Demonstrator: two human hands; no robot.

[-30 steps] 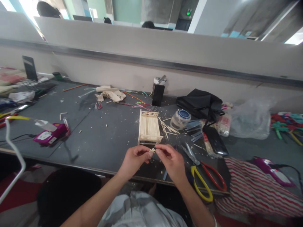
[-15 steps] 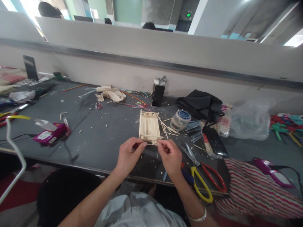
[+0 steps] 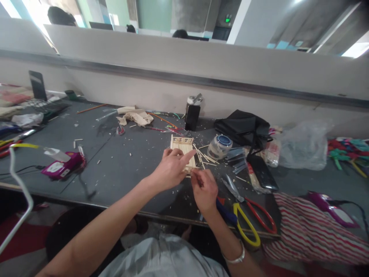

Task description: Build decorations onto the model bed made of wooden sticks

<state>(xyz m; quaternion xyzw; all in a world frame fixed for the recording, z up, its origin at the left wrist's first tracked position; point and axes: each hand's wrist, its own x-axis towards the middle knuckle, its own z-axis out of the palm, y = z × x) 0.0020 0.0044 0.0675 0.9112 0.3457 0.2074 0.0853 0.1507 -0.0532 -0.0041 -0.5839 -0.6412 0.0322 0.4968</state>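
A small bed-shaped frame of pale sticks (image 3: 187, 148) rests on the dark table, with a patterned strip across its far end. My left hand (image 3: 173, 165) is over the frame's near left part, index finger stretched to the right, the other fingers curled; what its thumb side touches is hidden. My right hand (image 3: 204, 186) is closed in a pinch at the frame's near right corner, on something too small to name. Loose pale sticks (image 3: 206, 157) lie right of the frame.
A lidded jar (image 3: 220, 147), a black bag (image 3: 243, 126) and pliers (image 3: 246, 227) are on the right. A phone (image 3: 192, 117) stands behind the frame. Purple device (image 3: 62, 165) lies left, beige cloth (image 3: 137, 116) at the back, striped cloth (image 3: 311, 231) at the near right.
My left hand has moved right and away from me, over the frame, and its index finger has stretched out. My right hand has stayed near the same corner.
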